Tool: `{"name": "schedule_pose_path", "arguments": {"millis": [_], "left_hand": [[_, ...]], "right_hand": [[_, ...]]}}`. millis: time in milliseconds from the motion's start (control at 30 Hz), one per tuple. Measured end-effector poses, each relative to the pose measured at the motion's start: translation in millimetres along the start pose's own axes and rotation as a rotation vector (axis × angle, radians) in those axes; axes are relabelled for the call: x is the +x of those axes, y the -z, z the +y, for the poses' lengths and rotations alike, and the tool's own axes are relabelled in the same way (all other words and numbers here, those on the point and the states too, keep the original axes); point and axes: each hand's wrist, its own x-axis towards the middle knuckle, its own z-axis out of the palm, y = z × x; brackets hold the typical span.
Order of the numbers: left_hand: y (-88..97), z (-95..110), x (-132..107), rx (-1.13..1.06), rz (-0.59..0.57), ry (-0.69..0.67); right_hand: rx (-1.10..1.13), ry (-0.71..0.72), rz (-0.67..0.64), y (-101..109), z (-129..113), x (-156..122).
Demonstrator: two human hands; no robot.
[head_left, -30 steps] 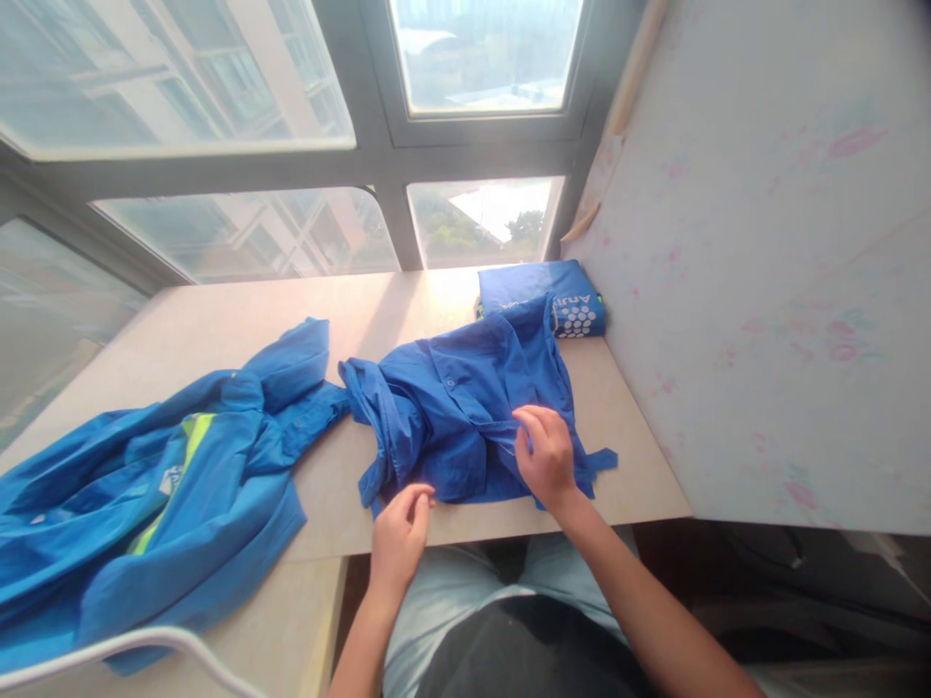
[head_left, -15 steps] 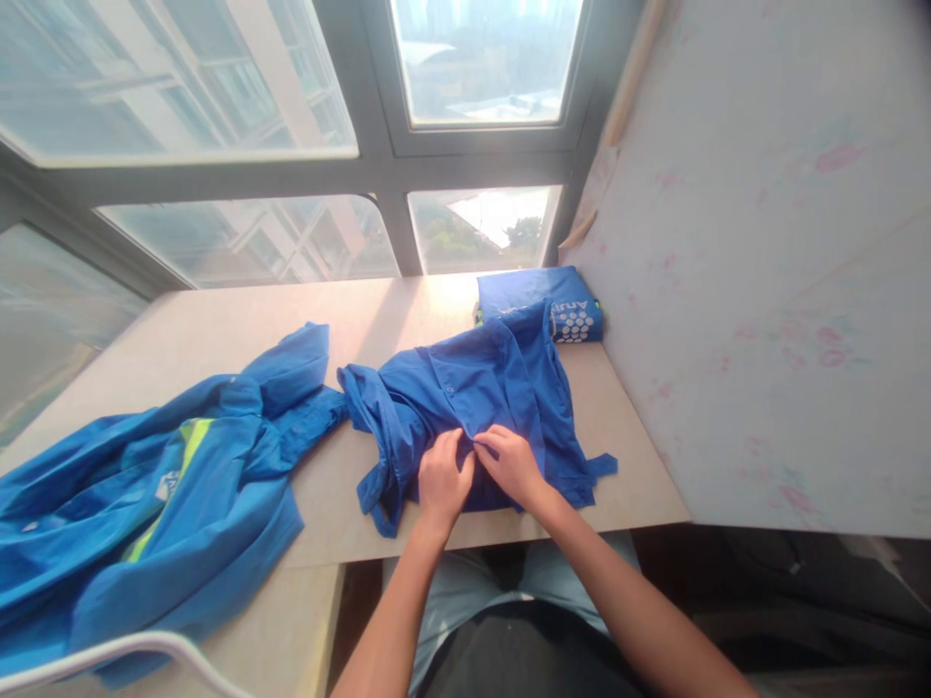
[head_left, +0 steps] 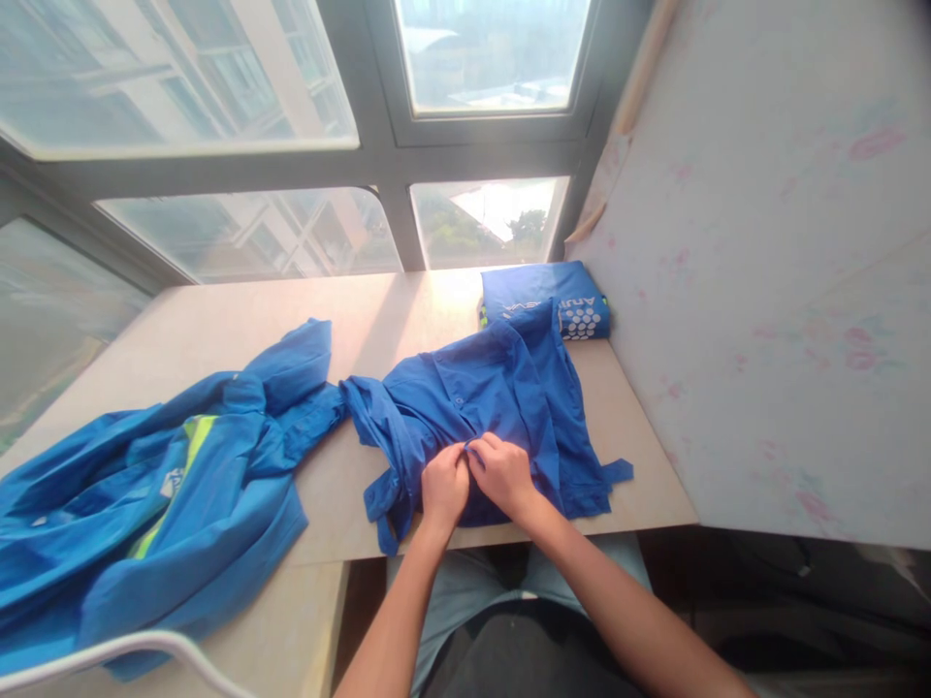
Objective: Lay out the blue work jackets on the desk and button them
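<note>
A blue work jacket (head_left: 495, 383) with buttons down its front lies spread and wrinkled in front of me. At the lower middle of its front opening, my left hand (head_left: 445, 490) pinches the fabric edge. Right beside it, my right hand (head_left: 501, 473) has its fingers closed on the same edge, the fingertips of both hands almost touching. A small bit of cloth is raised between them; whether a button is in the fingers cannot be made out. The jacket's far end rests against a folded blue garment (head_left: 534, 286) with white print.
Another blue garment (head_left: 240, 485) with a yellow-green stripe lies crumpled at the left. A white curved tube (head_left: 145, 642) crosses the lower left corner. The pale tabletop (head_left: 291, 305) meets windows at the back and a flowered wall panel (head_left: 763, 291) at the right.
My fingers have drawn closer together and lifted the jacket's front edge slightly. The jacket's near hem has shifted a little towards me. The other garments lie as before.
</note>
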Motion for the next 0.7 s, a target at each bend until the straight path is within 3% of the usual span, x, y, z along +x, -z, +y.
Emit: {"name": "schedule_pose_path", "arguments": {"millis": [167, 400, 567, 700], "left_hand": [[-4.0, -5.6, -4.8, -0.038, 0.030, -0.005], [-2.1, -11.3, -7.2, -0.026, 0.026, -0.111], [-1.5, -15.9, -9.8, -0.157, 0.042, -0.203], [2.7, -21.4, -14.9, -0.230, 0.011, -0.257]], "right_hand": [[0.041, -0.136, -0.006, -3.7, -2.2, 0.0], [0.138, -0.141, -0.033, 2.6, 2.2, -1.7], [0.356, -0.214, 0.019, -2.9, 2.2, 0.6], [0.528, -0.367, 0.089, -6.8, 17.0, 7.4]]}}
